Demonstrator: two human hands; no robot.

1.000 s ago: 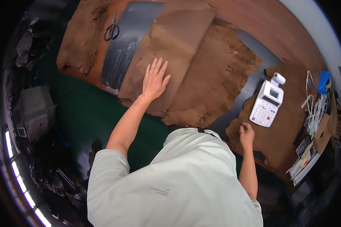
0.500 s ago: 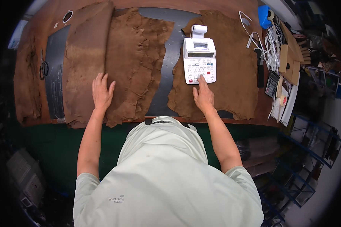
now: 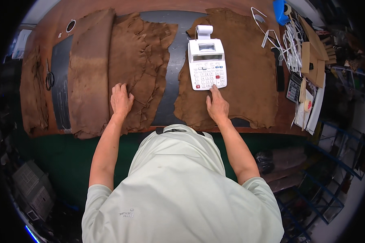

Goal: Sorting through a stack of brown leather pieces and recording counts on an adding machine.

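Observation:
A white printing calculator (image 3: 207, 65) with a paper roll (image 3: 205, 29) on top lies on the right-hand brown leather hide (image 3: 247, 60). My right hand (image 3: 217, 107) reaches its lower edge, index finger stretched out onto the bottom keys, thumb apart; it holds nothing. On the left, my left hand (image 3: 121, 100) rests on another brown hide (image 3: 140, 60), beside the folded-over layer (image 3: 89, 77). Its fingers are loosely bent and its thumb stands away from them. Nothing shows in it, though the fingertips are partly hidden.
Scissors (image 3: 49, 77) and a narrow leather piece (image 3: 33, 89) lie at the far left, with a tape ring (image 3: 71, 26) behind. To the right are a small dark calculator (image 3: 294, 87), white strips (image 3: 291, 44), a cardboard box (image 3: 313, 62) and a blue tape dispenser (image 3: 280, 12).
My left hand has shifted right across the hide, and its fingers are more bent. My right index finger has slid down to the calculator's lowest keys. The whole view has shifted slightly.

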